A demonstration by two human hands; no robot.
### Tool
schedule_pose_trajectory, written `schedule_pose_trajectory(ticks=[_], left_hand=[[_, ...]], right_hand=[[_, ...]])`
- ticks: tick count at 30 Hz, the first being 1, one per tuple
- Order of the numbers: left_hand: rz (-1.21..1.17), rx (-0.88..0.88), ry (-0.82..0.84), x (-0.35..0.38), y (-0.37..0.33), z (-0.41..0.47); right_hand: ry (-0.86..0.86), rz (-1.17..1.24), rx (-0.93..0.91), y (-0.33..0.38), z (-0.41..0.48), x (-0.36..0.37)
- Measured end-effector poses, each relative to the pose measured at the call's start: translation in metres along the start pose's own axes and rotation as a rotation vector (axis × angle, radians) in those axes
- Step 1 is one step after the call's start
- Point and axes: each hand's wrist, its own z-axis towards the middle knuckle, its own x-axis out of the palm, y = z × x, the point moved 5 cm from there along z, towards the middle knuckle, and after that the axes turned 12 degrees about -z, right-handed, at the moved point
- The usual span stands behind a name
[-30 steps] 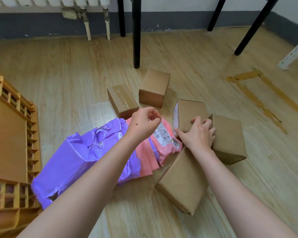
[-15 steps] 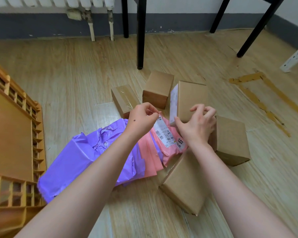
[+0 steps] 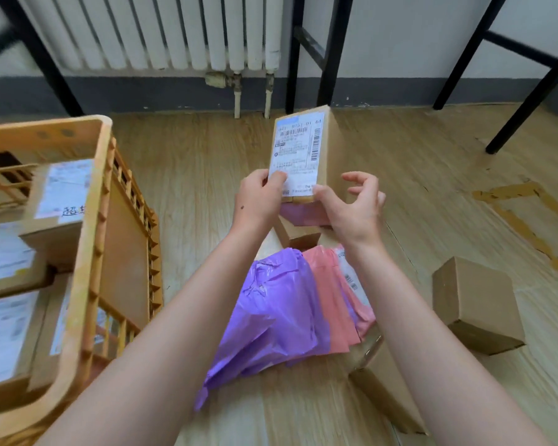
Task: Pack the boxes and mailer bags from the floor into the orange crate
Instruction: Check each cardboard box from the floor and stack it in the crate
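I hold the labelled box (image 3: 298,156) upright right of the orange crate (image 3: 87,252), my left hand (image 3: 258,201) pinching its lower edge, my right hand (image 3: 351,207) apparently half-open, so it may tip and drop onto the mailer bags (image 3: 281,317).

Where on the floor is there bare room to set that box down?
Bare floor lies between the orange crate and the purple mailer bag, and right of the small box. Around the bags and the pink mailer bag it's crowded.

The held box (image 3: 306,149) carries a label with barcodes; print too small. A crate box label (image 3: 65,188) shows "超"
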Motion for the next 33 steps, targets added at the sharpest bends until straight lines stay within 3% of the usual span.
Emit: schedule_pose_trajectory(ticks=[10,20,28,33], left_hand=[[-0.001,0.223,-0.104,-0.112,-0.076,-0.012],[0.046,0.328,-0.325,-0.259,-0.111,-0.045],[0.243,0.183,-0.416,-0.349,-0.100,-0.070],[0.320,-0.037,-0.451,-0.399,-0.078,-0.084]], right_hand=[[0.297,0.245,-0.082,0.108,-0.046,0.065],[0.418,0.163,-0.380,0.196,-0.115,0.138],[0.662,-0.090,-0.574,0.221,-0.179,0.211],[0.848,-0.251,-0.528,0.219,-0.209,0.253]])
